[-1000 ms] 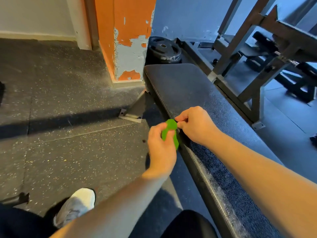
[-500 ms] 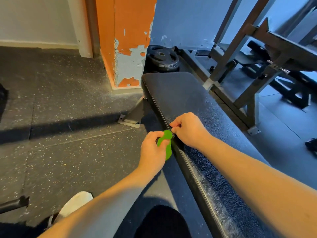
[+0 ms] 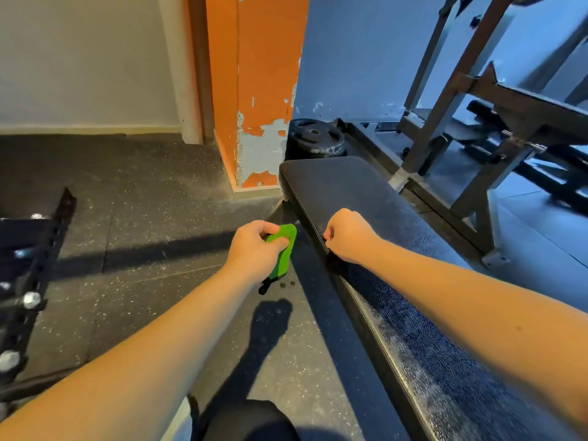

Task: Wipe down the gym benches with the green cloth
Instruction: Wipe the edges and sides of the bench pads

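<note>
dark speckled rubber floor (image 3: 127, 192) of a gym, with an orange pillar (image 3: 261, 90) of peeling paint at the back and a black weight plate (image 3: 315, 138) lying at its foot. black padded bench (image 3: 366, 198) runs from the pillar toward the camera, its near part showing pale dusty streaks. left hand (image 3: 254, 246) grips the green cloth (image 3: 283, 249), fingers curled round its upper end. cloth hangs over the floor just beside the bench's left edge, and a small black loop (image 3: 265, 286) dangles from its lower end. right hand (image 3: 346, 237) is clenched in a fist, resting on the bench's left edge, nothing visible in it. grey metal rack (image 3: 477, 122) stands to the right of the bench. black studded rack (image 3: 31, 281) sits at far left.
</note>
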`<state>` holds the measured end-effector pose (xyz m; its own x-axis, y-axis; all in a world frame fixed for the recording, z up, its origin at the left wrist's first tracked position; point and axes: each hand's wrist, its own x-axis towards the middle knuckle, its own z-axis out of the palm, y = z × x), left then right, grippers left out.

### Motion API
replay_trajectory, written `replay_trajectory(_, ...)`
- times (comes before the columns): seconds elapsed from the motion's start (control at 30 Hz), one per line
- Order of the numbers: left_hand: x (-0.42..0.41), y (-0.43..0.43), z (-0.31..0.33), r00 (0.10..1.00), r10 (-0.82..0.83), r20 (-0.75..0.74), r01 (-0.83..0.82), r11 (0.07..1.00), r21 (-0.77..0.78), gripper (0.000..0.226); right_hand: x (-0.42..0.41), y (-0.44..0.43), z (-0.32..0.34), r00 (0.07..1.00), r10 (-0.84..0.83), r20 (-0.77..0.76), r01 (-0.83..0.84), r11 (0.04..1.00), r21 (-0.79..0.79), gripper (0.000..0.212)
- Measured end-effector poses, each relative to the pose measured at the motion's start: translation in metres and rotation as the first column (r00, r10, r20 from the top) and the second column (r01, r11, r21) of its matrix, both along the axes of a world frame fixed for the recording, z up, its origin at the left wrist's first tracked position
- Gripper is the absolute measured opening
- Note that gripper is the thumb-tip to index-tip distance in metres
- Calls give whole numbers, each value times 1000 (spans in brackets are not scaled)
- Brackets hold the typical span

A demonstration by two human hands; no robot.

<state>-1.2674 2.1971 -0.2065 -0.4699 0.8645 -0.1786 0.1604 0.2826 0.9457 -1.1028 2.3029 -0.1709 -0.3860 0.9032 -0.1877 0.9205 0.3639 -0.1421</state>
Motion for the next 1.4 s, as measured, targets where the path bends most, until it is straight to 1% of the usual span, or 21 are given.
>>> replay_trajectory(0.03,3,6,4,999,-31,-27,31,1000,-2,25,0,1,-1,1000,4,-3,-4,1000,4,15)
replay_trajectory(0.13,12,21,13,989,-101,-104,100,995,-21,24,0,2,-3,1000,2,1,-2,1000,19,18)
replay_trajectory(0.23,19,29,10,993,-84,-79,84,996,-6,23,1,2,-9,999,-36,-17,37,999,31,17)
replay_trajectory(0.37,30,25,-20,999,-33,-38,32,999,-5,19,-1,1,-9,996,-66,-59,69,997,44,13)
replay_trajectory(0.43,37,21,-30,1000,-3,-9,3,1000,-27,20,1,-4,-2,988,-92,-124,96,995,28,17)
replay_trajectory(0.47,40,19,-34,1000,10,9,-9,999,-33,20,5,-11,2,975,-125,-182,131,991,22,17)
replay_trajectory(0.57,46,14,-42,998,-9,66,9,1000,-11,20,24,-47,11,885,-230,-404,286,955,83,19)
replay_trajectory(0.6,46,12,-44,996,-24,81,25,1000,-2,20,32,-60,11,860,-254,-442,327,940,96,20)
replay_trajectory(0.7,45,5,-50,992,-38,123,34,999,36,22,53,-94,7,831,-335,-444,405,911,72,21)
replay_trajectory(0.77,49,2,-51,989,-42,142,31,996,78,23,62,-109,0,828,-369,-422,435,898,68,19)
replay_trajectory(0.9,58,4,-51,978,-38,207,5,987,162,23,69,-133,-17,819,-409,-402,497,856,142,14)
replay_trajectory(0.93,59,7,-49,982,-39,183,2,980,199,22,69,-137,-22,817,-416,-400,508,847,156,14)
replay_trajectory(0.97,59,12,-46,992,-39,122,8,969,247,22,68,-140,-26,815,-426,-393,518,839,165,15)
replay_trajectory(1.03,58,27,-38,999,-41,-36,51,941,333,23,66,-144,-33,812,-439,-383,532,828,177,19)
replay_trajectory(1.1,56,46,-28,981,-63,-184,127,924,361,25,64,-145,-36,810,-439,-388,540,817,203,21)
replay_trajectory(1.2,56,73,-22,902,-113,-416,249,924,290,31,61,-148,-33,837,-427,-341,507,840,193,26)
replay_trajectory(1.27,60,81,-22,825,-142,-546,301,929,214,35,59,-151,-30,822,-441,-361,518,842,151,22)
replay_trajectory(1.33,64,82,-23,766,-150,-624,313,936,159,36,61,-154,-30,812,-447,-376,526,840,137,21)
replay_trajectory(1.4,68,70,-28,761,-118,-638,290,941,172,35,62,-157,-34,833,-440,-335,507,850,145,22)
